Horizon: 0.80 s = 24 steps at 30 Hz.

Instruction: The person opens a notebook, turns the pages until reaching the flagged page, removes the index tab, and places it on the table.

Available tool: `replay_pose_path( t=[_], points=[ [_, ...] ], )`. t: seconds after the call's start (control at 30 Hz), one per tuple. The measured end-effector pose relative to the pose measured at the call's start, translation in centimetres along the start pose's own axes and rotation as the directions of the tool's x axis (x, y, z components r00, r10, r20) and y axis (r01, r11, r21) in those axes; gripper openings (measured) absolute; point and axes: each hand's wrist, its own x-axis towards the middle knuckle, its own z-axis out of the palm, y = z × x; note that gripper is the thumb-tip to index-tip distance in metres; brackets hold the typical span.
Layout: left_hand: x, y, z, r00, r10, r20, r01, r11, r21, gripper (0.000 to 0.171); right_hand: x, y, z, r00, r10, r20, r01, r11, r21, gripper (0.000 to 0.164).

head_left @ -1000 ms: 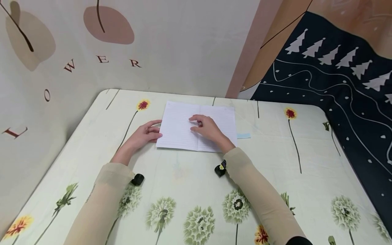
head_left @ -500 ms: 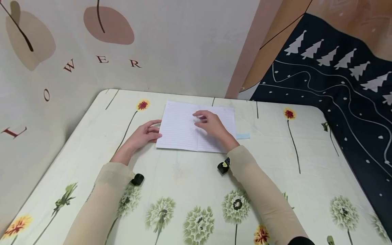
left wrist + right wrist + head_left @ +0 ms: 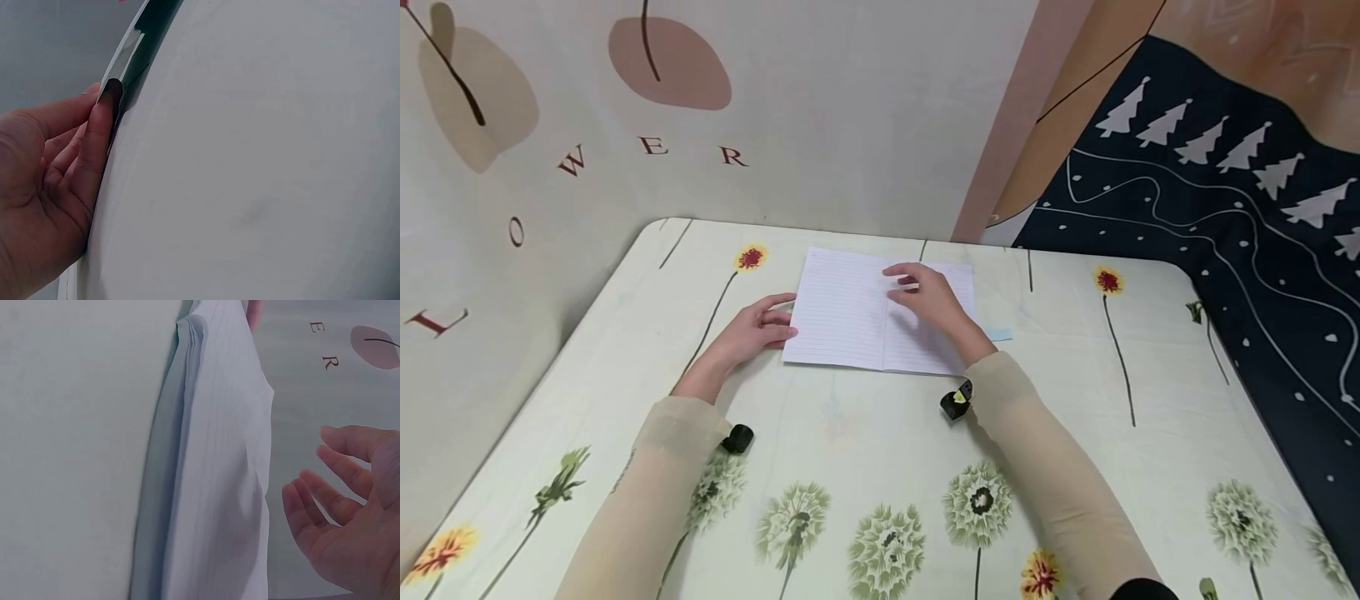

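Notebook work looks to be at a page-settling step: white lined-paper notebook (image 3: 838, 308) lies spread open toward the far side of the white, flower-printed surface (image 3: 842, 433), its centre fold running from near to far. The left hand (image 3: 745, 333) is at its left edge, the grip closed in a light pinch, thumb on one side and a finger on the other (the left wrist view shows a dark-green underside there). The right hand (image 3: 928, 296) hovers over the right page, its grip loosely open, thumb and curved fingers apart, with hold of nothing. To touch the paper, the next move would call for lowering those fingertips gently, with the left edge kept steady.

Both arms reach in from the near side in beige sleeves: the left sleeve (image 3: 647, 483) slants forward and slightly right, the right sleeve (image 3: 1052, 467) forward and left, its wrist crossing the notebook's near-right part. A pale-blue strip (image 3: 1000, 334) shows just beyond the notebook's right edge.
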Motion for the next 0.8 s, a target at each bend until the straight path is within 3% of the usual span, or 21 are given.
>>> replay_pose_path(
  t=[0.8],
  points=[
    [0.1, -0.1, -0.1, 1.000, 0.000, 0.005, 0.000, 1.000, -0.003, 0.065, -0.2, 0.8, -2.0, 0.999, 0.015, -0.046, -0.016, 0.999, -0.031, 0.038]
  ],
)
